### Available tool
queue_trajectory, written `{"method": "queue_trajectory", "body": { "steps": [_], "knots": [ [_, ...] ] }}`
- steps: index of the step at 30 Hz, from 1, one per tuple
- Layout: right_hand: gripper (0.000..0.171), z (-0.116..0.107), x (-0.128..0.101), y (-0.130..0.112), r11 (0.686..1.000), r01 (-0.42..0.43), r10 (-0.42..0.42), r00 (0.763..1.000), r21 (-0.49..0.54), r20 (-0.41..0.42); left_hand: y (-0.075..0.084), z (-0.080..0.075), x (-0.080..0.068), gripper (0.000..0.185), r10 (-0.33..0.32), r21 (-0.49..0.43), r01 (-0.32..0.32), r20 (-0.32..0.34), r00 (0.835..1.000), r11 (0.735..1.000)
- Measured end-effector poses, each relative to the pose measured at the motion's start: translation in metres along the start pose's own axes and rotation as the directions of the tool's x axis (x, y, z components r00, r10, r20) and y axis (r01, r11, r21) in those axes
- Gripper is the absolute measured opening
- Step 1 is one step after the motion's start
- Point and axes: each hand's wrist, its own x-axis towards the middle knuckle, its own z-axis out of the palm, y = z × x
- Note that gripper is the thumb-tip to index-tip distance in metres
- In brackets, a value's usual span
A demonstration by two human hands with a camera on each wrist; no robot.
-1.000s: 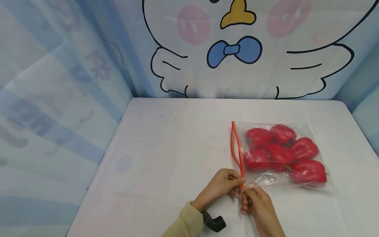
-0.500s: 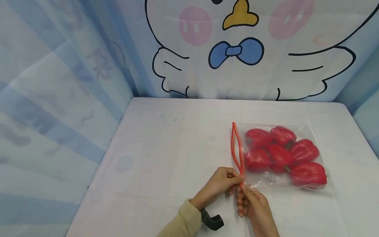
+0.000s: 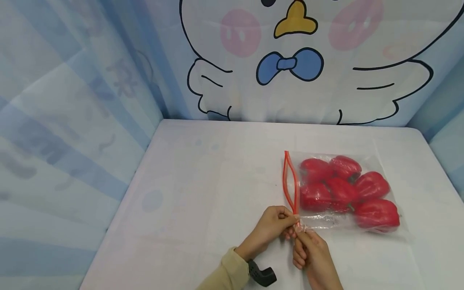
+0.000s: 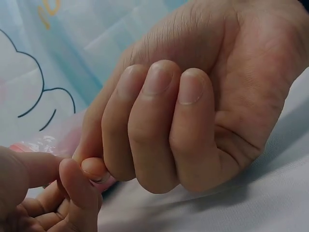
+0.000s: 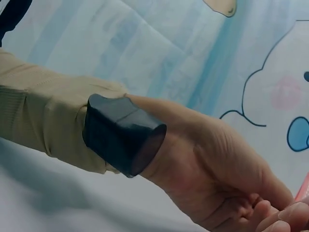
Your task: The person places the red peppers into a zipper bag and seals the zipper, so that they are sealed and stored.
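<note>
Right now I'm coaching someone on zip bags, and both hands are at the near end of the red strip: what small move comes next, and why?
Probably slide the pinch away along the red zip strip. Both the left hand and right hand pinch its near end, while farther along the two tracks bow apart, so the clear bag of red peppers looks unsealed there.

one clear plastic bag (image 3: pixel 340 219) with one orange zip strip (image 3: pixel 291 183) lies on one white desk (image 3: pixel 203 189), and it holds six red peppers (image 3: pixel 344 187). two hands are in view, one left hand (image 3: pixel 271 226) and one right hand (image 3: pixel 311 249). there is one black wrist mount (image 3: pixel 262 275), and behind the desk one cartoon bird (image 3: pixel 290 60) with one blue bow tie (image 3: pixel 289 64).
</note>
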Motion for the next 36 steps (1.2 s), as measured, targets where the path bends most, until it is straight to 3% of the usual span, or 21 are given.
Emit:
{"method": "queue_trajectory", "body": {
  "steps": [5,8,10,13,16,19,23,28,36],
  "knots": [
    [0.022,-0.002,-0.004,0.005,0.999,0.027,-0.029,0.999,0.04,0.027,-0.002,0.001,0.002,0.016,0.003,0.037,-0.003,0.004,1.0,0.999],
    [0.022,-0.004,-0.006,0.01,0.998,0.027,-0.029,0.999,0.051,0.041,-0.001,-0.005,0.005,0.017,-0.01,0.14,0.004,0.046,0.999,0.99],
    [0.023,-0.004,-0.006,0.011,0.998,0.026,-0.029,0.998,0.052,0.048,0.002,-0.013,0.007,0.019,-0.03,0.256,0.002,0.106,0.994,0.967],
    [0.025,-0.003,-0.005,0.012,0.998,0.037,-0.039,0.998,0.056,0.049,0.008,-0.022,0.009,0.023,-0.07,0.392,-0.023,0.221,0.973,0.92],
    [0.025,-0.003,-0.005,0.011,0.997,0.05,-0.054,0.997,0.067,0.058,0.009,-0.022,0.007,0.023,-0.089,0.417,-0.026,0.253,0.964,0.908],
    [0.025,-0.004,-0.006,0.011,0.995,0.051,-0.057,0.996,0.084,0.068,0.004,-0.013,0.003,0.022,-0.07,0.385,-0.002,0.173,0.983,0.923],
    [0.026,-0.006,-0.007,0.015,0.977,0.094,-0.123,0.981,0.19,0.148,-0.003,0.0,-0.004,0.023,-0.019,0.283,0.001,0.06,0.998,0.959],
    [0.032,-0.008,-0.007,0.016,0.937,0.133,-0.215,0.948,0.324,0.234,-0.007,0.012,-0.007,0.02,0.06,0.152,-0.056,-0.027,0.998,0.987],
    [0.035,-0.007,-0.01,0.017,0.923,0.127,-0.222,0.947,0.364,0.232,-0.002,0.014,0.004,0.019,0.078,0.112,-0.066,-0.111,0.991,0.992]
  ]
}}
